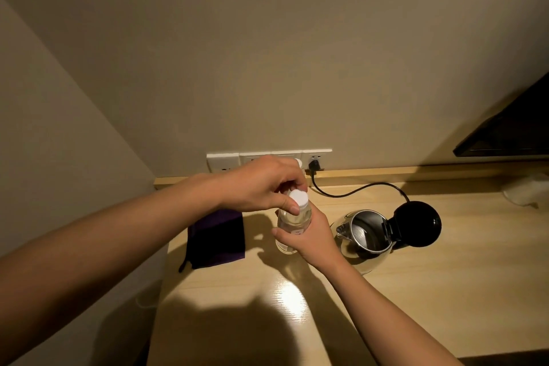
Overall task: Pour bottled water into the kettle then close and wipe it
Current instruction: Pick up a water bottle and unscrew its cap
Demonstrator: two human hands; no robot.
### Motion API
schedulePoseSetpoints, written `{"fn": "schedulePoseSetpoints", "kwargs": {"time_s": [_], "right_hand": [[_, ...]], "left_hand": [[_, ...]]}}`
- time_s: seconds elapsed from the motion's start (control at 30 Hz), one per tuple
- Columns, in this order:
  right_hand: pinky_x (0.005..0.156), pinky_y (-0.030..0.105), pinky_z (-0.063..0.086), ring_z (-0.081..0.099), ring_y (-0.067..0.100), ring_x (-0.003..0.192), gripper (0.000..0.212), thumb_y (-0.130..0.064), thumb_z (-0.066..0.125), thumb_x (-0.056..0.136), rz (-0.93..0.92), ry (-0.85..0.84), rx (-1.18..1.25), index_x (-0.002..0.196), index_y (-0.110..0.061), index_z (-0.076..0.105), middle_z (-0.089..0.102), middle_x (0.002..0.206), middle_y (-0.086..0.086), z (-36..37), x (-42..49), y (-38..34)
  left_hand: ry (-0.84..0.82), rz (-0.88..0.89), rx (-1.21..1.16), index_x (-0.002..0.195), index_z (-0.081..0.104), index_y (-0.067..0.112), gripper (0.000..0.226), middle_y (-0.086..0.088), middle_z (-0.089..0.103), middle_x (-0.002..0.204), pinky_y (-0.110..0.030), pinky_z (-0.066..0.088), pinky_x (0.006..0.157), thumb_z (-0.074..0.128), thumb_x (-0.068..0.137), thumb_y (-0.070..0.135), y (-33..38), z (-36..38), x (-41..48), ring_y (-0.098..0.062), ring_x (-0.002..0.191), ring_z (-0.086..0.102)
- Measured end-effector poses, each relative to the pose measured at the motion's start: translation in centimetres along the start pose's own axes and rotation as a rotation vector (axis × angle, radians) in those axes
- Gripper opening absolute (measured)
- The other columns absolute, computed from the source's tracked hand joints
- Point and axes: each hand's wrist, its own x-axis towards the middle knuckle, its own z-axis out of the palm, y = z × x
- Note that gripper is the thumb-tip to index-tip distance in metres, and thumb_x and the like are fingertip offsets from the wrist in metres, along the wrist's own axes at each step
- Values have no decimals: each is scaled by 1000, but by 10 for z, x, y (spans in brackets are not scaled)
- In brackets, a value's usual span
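Observation:
A clear water bottle (pixel 292 224) stands upright above the wooden table. My right hand (pixel 312 239) is wrapped around its body. My left hand (pixel 264 184) comes from the left, its thumb and fingers pinching the white cap (pixel 298 198) on top. To the right of the bottle sits a glass kettle (pixel 364 242) with a metal rim, its black lid (pixel 417 223) hinged fully open toward the right. A dark purple cloth (pixel 217 238) lies folded on the table to the left of the bottle.
The kettle's black cord (pixel 350 192) runs across the table's back to a plug in the white wall sockets (pixel 267 159). A dark screen (pixel 511 128) hangs at the right. Something white (pixel 525 190) lies at the far right. The table's left edge is beside the cloth.

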Motion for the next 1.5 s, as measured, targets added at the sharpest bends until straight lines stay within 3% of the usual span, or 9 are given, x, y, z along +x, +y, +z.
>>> {"fn": "schedulePoseSetpoints", "kwargs": {"time_s": [0.13,0.23,0.33,0.5,0.63,1.0,1.27,1.4,1.5], "right_hand": [[79,13,52,72,5,95,49,-18,91,72,3,14,21,109,-34,65,76,103,-14,-3,-1,-2],[81,19,54,73,9,98,50,-6,90,74,-2,3,53,112,-29,67,77,107,-5,-7,0,-3],[82,21,53,72,6,96,52,-10,91,70,-2,16,49,111,-31,66,77,103,-14,-7,1,-7],[81,14,52,71,2,96,56,-25,91,68,-16,36,38,116,-36,64,75,102,-20,-6,1,-10],[76,13,52,70,0,87,52,-22,90,68,-9,35,44,104,-49,64,74,93,-20,-5,2,-13],[83,15,53,73,12,97,49,-29,91,69,10,63,33,110,-31,66,76,104,-7,-4,5,-6],[83,18,55,73,16,94,45,-9,93,74,15,92,14,109,-18,66,76,102,-1,-8,13,5],[81,13,53,73,6,93,44,-5,92,75,7,101,-7,108,-21,67,77,100,-12,-9,20,9],[83,16,54,73,9,93,43,-6,93,74,-3,125,-10,108,-17,67,77,99,-8,-9,23,15]], "left_hand": [[135,-84,-139,109,73,13,43,2,66,101,-25,45,73,93,77,34,-4,11,-3,-7,82,56],[57,-76,-257,142,59,25,74,10,58,134,-17,45,94,92,77,39,-5,5,-6,1,114,56],[-30,15,-309,145,61,25,58,11,61,143,-22,45,105,82,91,25,-4,-4,-7,-8,133,55],[91,8,-257,126,76,22,36,4,73,116,-33,53,91,82,90,18,2,1,-2,-6,108,61],[243,-32,-301,124,77,22,43,1,64,99,-14,43,76,89,82,21,5,15,1,-1,87,54],[684,-335,-1120,103,70,12,32,-9,75,93,-32,61,78,83,73,12,-56,55,-23,-24,82,73],[738,-627,-984,108,61,12,40,-18,75,109,-27,62,83,85,81,-6,-128,134,-11,-27,98,77],[662,-736,-870,111,65,8,35,-17,73,112,-42,61,91,84,84,-3,-164,171,8,-31,103,72],[634,-758,-695,109,68,6,35,-16,64,122,-24,54,84,87,81,0,-186,195,20,-29,105,66]]}}
